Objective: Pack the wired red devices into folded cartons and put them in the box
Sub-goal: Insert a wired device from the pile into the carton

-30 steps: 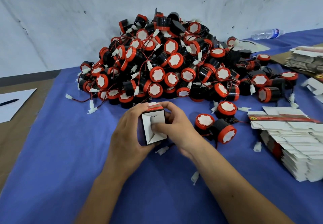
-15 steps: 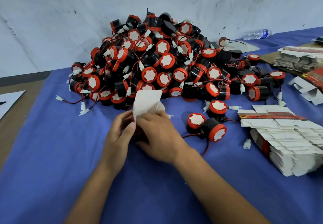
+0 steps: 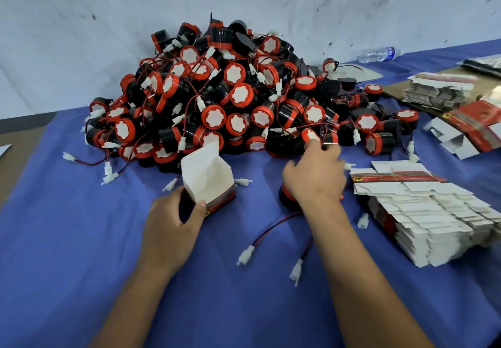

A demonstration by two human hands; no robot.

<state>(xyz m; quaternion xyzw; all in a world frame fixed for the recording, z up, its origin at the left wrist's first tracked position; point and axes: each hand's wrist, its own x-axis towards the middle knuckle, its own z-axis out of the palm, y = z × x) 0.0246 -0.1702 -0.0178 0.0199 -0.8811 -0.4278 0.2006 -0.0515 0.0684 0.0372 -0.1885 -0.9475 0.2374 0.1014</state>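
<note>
Now our left hand (image 3: 168,228) grips the light, crushable white-and-red folded carton (image 3: 207,182) by its walls at near centre, while our right hand (image 3: 314,176) curls over a rigid red-capped black cylindrical device (image 3: 287,198) just right, trailing snag-prone wires.

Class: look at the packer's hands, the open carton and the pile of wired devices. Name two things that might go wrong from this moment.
1. The right hand reaches over a device at the edge of the pile, where red wires tangle; lifting one may drag others along.
2. The left hand alone holds the open carton, flap up; it might tip or crumple as a device and its trailing wire go in.
</note>
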